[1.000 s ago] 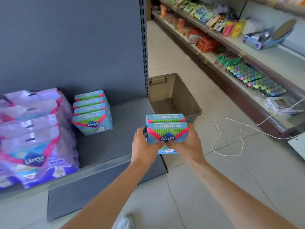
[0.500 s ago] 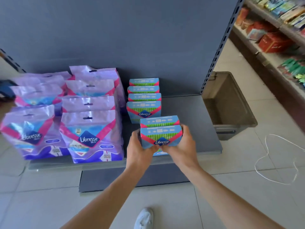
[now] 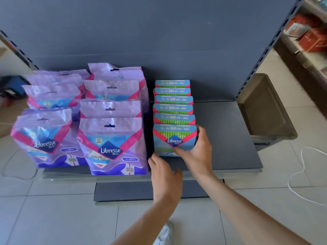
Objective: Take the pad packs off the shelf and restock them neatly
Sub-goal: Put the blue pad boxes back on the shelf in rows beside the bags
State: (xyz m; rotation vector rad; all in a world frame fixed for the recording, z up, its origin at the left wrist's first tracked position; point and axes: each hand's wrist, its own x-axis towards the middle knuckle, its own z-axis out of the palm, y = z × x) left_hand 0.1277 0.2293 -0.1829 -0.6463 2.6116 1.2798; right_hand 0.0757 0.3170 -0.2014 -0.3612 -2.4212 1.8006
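Note:
Several small blue Libresse pad boxes stand in one row [image 3: 173,99] front to back on the grey shelf [image 3: 230,138]. The front blue box [image 3: 174,137] stands at the row's near end. My right hand [image 3: 196,152] grips this front box, thumb on its lower front and fingers round its right side. My left hand [image 3: 165,177] hovers just below the box's lower left corner, fingers relaxed, holding nothing. Left of the row stand several purple Libresse pad bags [image 3: 109,138] in two columns.
A brown plastic crate [image 3: 265,110] sits on the floor right of the shelf upright. A white cord [image 3: 300,167] loops over the tiles at right. Another shelf with red boxes [image 3: 313,41] runs along the far right. My white shoe [image 3: 163,234] shows below.
The two boxes I carried in both hands now stand at the front of the row on the shelf. My left hand has let go and drawn back; the camera swung left.

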